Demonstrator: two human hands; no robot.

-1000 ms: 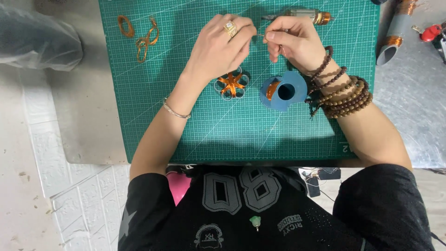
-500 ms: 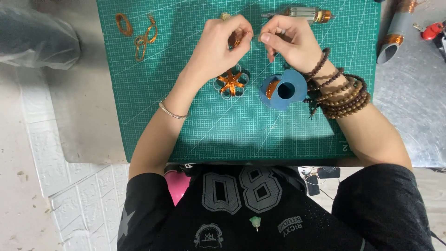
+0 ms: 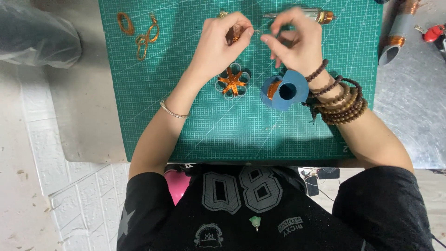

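Copper-wire coil (image 3: 233,33), small and orange-brown, pinched in the left hand (image 3: 218,46) over the far middle of the green gridded cutting mat (image 3: 153,116). Since a second ago, moved little: both hands kept up at the far edge, fingertips drawn slightly closer together, right fingers spread a little more.

Left hand: forearm angled up from the near left, thin metal bangle (image 3: 174,110) on the wrist, thumb and forefinger closed on the coil.

Right hand (image 3: 297,44): forearm coming in from the near right, dark wooden bead bracelets (image 3: 341,100) stacked on the wrist, thumb and forefinger tips pressed together just right of the coil; held there, seemingly a fine wire end, too thin to make out. Other fingers loosely curled.

On the mat just near the hands: round stator wound with copper wire (image 3: 232,82), and beside it to the right a blue plastic spool (image 3: 283,90). Far left: loose copper wire loops (image 3: 145,36). Far right, behind the right hand: slim metal tool with a copper tip (image 3: 320,15).
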